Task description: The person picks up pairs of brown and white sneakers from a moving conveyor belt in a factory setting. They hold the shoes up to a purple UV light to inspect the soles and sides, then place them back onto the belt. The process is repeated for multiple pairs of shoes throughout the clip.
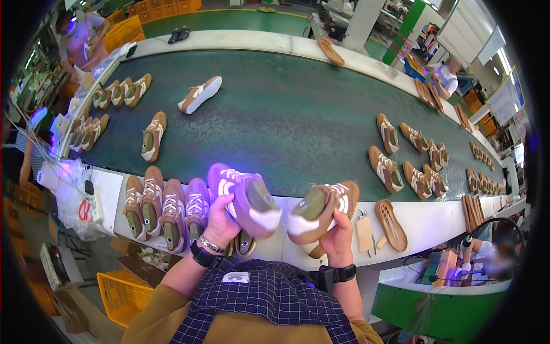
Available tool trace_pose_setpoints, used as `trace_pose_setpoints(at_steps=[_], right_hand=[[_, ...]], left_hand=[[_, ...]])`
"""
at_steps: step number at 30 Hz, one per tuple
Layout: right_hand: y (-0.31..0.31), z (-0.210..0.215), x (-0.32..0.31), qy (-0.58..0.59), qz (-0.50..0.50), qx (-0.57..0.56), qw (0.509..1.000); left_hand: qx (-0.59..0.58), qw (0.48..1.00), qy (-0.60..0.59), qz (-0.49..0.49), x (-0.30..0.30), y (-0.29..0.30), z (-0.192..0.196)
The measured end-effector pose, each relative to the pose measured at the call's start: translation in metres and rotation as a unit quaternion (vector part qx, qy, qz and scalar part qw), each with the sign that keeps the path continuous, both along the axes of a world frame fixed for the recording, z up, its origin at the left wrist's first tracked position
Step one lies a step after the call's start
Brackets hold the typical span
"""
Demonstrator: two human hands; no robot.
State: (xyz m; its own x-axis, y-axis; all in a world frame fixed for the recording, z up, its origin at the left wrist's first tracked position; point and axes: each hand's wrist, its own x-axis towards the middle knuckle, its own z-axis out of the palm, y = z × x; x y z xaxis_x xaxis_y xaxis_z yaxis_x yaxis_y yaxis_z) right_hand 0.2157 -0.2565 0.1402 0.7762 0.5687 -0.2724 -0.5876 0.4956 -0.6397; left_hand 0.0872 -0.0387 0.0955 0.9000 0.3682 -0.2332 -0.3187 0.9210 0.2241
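My left hand (222,221) grips a brown sneaker (240,198) with white stripes and a white heel patch, tinted by purple light. A matching brown sneaker (344,198) is in my right hand (338,236), its olive lining showing. Both are held up over the white ledge with their heels turned toward each other, a small gap apart. Several finished-looking sneakers (153,198) line the ledge to the left of my left hand. Beside my right hand lie a tan sole (392,225), a beige block (364,234) and a thin metal tool (373,245).
Beyond the ledge runs a green conveyor belt (275,114) with sneakers in groups (418,137) at right and left. One sneaker (200,94) lies tipped, showing its pale sole. A yellow crate (123,295) stands low on the left. Other people (447,77) work around the belt.
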Motion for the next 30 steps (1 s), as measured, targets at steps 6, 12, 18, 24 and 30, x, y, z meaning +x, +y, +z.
trace_pose_setpoints(at_steps=[6, 12, 18, 24, 30], right_hand=[[0.005, -0.007, -0.012, 0.022, -0.087, -0.068, 0.994], [0.013, -0.014, -0.017, 0.055, -0.089, -0.067, 0.992], [0.014, -0.02, -0.017, 0.064, -0.084, -0.076, 0.991], [0.016, -0.023, -0.017, 0.068, -0.089, -0.077, 0.991], [0.016, -0.025, -0.016, 0.078, -0.087, -0.074, 0.99]], left_hand=[[0.007, 0.998, 0.035, 0.043, -0.003, 0.002, -0.003], [0.008, 0.995, 0.07, 0.068, -0.006, -0.001, -0.003], [0.008, 0.994, 0.092, 0.058, -0.005, 0.0, -0.01], [0.008, 0.993, 0.1, 0.056, -0.004, -0.001, -0.013], [0.009, 0.993, 0.108, 0.053, -0.003, 0.0, -0.017]])
